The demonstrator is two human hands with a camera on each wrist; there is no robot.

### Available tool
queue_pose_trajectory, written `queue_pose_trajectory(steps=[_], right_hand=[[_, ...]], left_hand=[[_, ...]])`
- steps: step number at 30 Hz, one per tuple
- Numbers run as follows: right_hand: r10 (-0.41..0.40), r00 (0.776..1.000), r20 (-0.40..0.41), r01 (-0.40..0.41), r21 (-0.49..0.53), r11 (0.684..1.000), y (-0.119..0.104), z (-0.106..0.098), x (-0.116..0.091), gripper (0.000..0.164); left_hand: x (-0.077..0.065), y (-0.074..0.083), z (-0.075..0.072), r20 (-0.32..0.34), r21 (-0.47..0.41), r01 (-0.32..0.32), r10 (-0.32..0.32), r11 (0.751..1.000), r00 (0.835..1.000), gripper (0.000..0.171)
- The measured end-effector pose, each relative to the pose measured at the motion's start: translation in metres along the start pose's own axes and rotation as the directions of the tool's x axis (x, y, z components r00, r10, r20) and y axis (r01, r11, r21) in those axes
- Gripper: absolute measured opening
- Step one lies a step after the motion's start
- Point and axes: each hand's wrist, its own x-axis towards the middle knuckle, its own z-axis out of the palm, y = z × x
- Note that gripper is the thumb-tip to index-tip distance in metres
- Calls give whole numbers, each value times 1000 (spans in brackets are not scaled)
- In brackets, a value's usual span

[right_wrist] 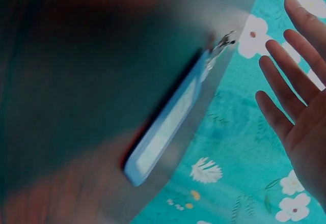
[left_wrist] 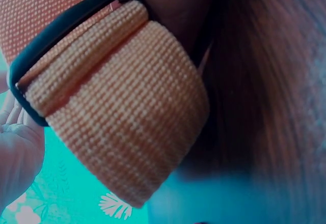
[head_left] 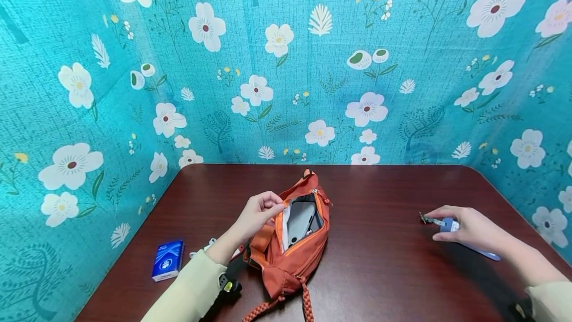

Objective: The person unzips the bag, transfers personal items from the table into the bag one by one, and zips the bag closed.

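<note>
An orange waist bag (head_left: pixel 299 262) lies mid-table with its zip undone and a grey phone (head_left: pixel 300 222) showing inside. My left hand (head_left: pixel 256 212) pinches the left edge of its opening between thumb and fingers. Close up in the left wrist view are the bag's strap (left_wrist: pixel 127 107) and dark buckle (left_wrist: pixel 56 33). On the right, my right hand (head_left: pixel 469 227) is over a flat blue badge holder (right_wrist: pixel 165 132) with a metal clasp (right_wrist: pixel 224 42). In the right wrist view its fingers are straight and spread, apart from the holder.
A blue tissue pack (head_left: pixel 168 261) lies on the left of the dark red table (head_left: pixel 375 262). A white cable (head_left: pixel 203 248) and a small red-and-white thing (head_left: pixel 238 251) are partly hidden by the left forearm. A teal floral cloth (head_left: pixel 286 88) hangs behind and at both sides.
</note>
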Motion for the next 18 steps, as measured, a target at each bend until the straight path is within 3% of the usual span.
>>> queue_pose_trajectory(steps=[8, 18], right_hand=[[80, 997, 22, -80, 13, 997, 19, 4, -12, 62], [207, 974, 94, -213, 60, 975, 38, 3, -23, 67]], left_hand=[[-1, -1, 1, 0, -4, 2, -2, 1000, 1000, 15], [-1, -1, 1, 1, -4, -2, 2, 1000, 1000, 15]])
